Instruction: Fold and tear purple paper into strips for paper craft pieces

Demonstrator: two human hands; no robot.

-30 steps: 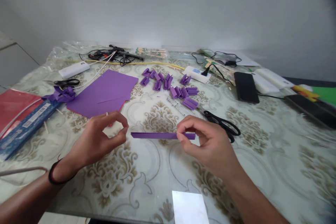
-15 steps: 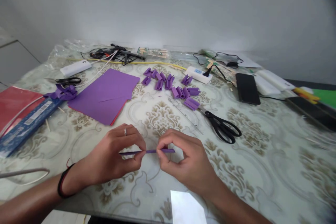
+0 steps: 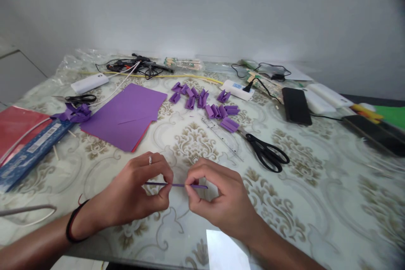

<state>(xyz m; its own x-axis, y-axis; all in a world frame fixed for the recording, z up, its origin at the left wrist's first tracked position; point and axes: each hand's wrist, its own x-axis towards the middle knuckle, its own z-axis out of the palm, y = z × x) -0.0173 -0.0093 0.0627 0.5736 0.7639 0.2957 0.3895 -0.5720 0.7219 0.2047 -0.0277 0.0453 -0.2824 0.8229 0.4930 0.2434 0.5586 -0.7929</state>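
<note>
Pinched between thumb and fingers of both hands is a thin purple paper strip (image 3: 178, 185), seen nearly edge-on above the table. My left hand (image 3: 139, 185), with a ring and a dark wrist cord, grips it left of its middle. On the other side my right hand (image 3: 218, 190) pinches it, and a short end sticks out to the right. Beyond the hands lie several folded purple paper pieces (image 3: 202, 98). A stack of purple paper sheets (image 3: 126, 114) rests to the left, with a red edge showing beneath.
Black-handled scissors (image 3: 268, 154) and a clear ruler (image 3: 223, 139) lie right of centre. A power strip (image 3: 237, 89) and a phone (image 3: 296, 106) are farther back. At left are a blue box (image 3: 34, 147), purple scraps (image 3: 74, 112) and a second pair of scissors (image 3: 80, 99).
Both hands have shifted slightly left with the paper strip. The strip now shows thinner, turned more edge-on. Both pinches stay closed.
</note>
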